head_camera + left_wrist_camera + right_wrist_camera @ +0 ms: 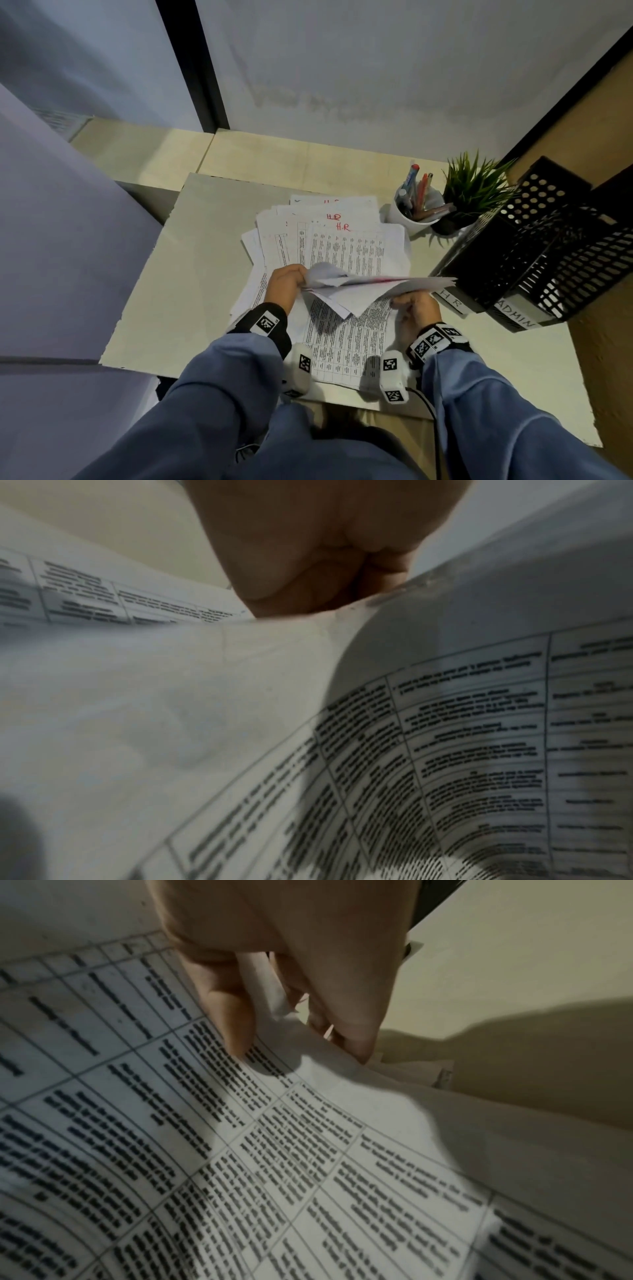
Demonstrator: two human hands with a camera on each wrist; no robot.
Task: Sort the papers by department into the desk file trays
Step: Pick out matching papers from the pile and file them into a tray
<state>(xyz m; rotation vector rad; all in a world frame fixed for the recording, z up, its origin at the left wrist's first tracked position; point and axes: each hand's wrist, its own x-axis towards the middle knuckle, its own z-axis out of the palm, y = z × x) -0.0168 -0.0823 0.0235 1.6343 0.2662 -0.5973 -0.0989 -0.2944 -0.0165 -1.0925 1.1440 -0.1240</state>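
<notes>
Two hands hold a lifted bundle of papers (pixel 363 286) over the desk (pixel 191 274). The left hand (pixel 286 284) has its grip closed on one end, the right hand (pixel 416 311) on the other. The black file trays (pixel 548 240) stand just beside.

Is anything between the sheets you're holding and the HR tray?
Nothing visible. Both hands, left hand and right hand, hold the lifted sheets, whose right edge already reaches the black tray stack near the HR label. The tray's opening itself is not visible.

Printed table text on papers (pixel 346 253) blurred, unreadable. File trays (pixel 555 246) cut by right edge; lower labels partly hidden.
</notes>
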